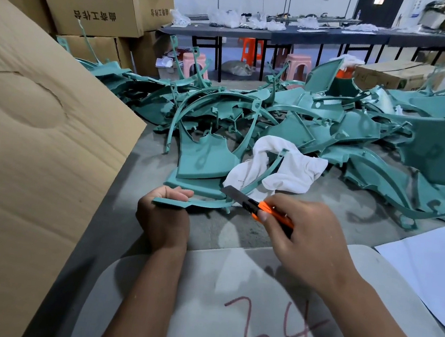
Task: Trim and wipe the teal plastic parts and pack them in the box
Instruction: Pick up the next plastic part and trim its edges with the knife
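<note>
My left hand grips the near end of a long curved teal plastic part just above the grey table. My right hand holds an orange utility knife, and its extended blade lies against the top edge of that part. A white cloth lies right behind, draped over the part's far end. A big pile of teal plastic parts covers the table beyond. The open flap of a cardboard box rises at my left.
A pale board marked "34" in red lies at the near edge under my forearms. White paper sits at the right. Stacked cartons stand at the back left. A long dark table and plastic stools are farther off.
</note>
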Available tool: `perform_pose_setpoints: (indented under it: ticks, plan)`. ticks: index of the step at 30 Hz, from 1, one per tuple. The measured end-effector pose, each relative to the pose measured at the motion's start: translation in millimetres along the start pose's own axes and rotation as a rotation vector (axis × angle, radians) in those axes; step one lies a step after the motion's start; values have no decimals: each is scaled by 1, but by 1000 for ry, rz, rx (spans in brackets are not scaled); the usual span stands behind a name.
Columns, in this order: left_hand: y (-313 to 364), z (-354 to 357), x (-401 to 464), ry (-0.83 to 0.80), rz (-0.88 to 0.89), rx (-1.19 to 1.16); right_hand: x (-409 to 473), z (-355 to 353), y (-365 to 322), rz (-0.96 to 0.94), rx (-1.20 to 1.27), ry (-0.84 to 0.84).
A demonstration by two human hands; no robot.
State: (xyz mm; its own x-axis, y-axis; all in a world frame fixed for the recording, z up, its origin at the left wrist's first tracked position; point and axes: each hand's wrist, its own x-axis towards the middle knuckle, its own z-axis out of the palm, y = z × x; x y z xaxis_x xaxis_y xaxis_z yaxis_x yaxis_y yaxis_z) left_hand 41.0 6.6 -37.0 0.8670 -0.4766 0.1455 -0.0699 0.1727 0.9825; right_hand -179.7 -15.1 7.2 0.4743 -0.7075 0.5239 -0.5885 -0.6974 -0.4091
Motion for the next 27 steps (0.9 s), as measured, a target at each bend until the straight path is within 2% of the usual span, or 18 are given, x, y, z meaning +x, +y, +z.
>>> perform_pose_setpoints:
  ticks: [8,13,17,20,23,25,27]
  plan:
    - [2,1,-1,36,-10,78,-3,-4,-17,-5,-114,17]
    - [6,0,-3,69,58,168,-5,-2,-36,41,-211,60]
    - [6,-2,-6,83,152,291,-5,3,-31,89,-159,103]
    - [9,-3,-3,-130,236,255,-4,9,-20,131,-42,140]
    - [15,-7,1,-498,424,250,-2,13,-8,150,90,218]
    - [16,-6,-4,-649,405,153,-1,11,-2,145,167,282]
    - [17,-1,-14,-675,328,6,1,8,-1,114,213,339]
